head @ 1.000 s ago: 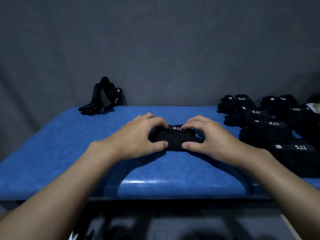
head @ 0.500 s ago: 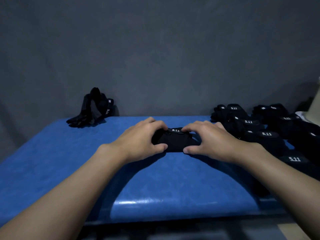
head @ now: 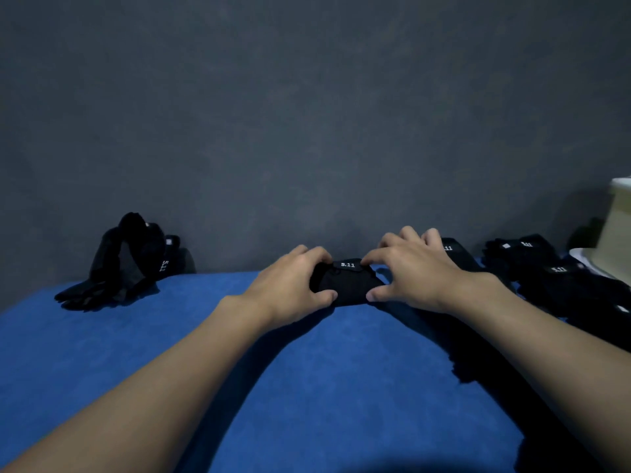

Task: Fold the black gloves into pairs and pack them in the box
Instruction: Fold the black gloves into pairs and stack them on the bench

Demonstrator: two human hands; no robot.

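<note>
Blue tabletop point(head: 307, 387): left hand point(head: 290, 288) and right hand point(head: 413, 281) both gripped a folded glove pair point(head: 346, 283); fold seemingly complete, transfer to the probable box point(head: 618, 233) pending.

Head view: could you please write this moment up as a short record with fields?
Item in work: folded glove bundle, 5.11 label up, resting on the blue table
Left: left hand grips the bundle's left end
Right: right hand pinches its right end, outer fingers lifted
Far left: loose gloves, an unfolded heap
Far right: folded bundles, grouped
Right edge: pale container, cut off by the frame
</note>
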